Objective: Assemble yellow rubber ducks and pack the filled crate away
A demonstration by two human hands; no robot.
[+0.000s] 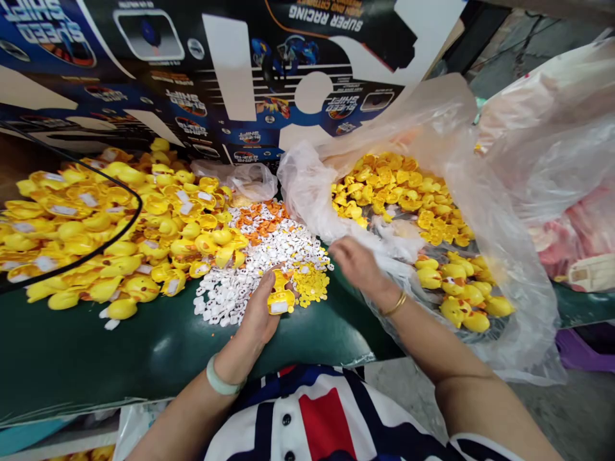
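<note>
Holding a yellow rubber duck [281,294], the left hand [257,314] sits above white pieces [245,282]; the right hand [358,266] spreads open by a clear bag [509,269] of ducks [398,186]; a big unbagged heap [120,224] remains at the worktop's [144,358] left edge.

Bright, even light, glare along the green bench [158,346], hardly any shadow; the right hand [358,266] is motion-blurred, and the picture's edges bow outward.

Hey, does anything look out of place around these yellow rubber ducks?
Yes: a thin black cord loops across the heap of yellow rubber ducks on the left, which looks odd because it lies on top of them. A stray white tag also sits apart on the dark green surface.
</note>
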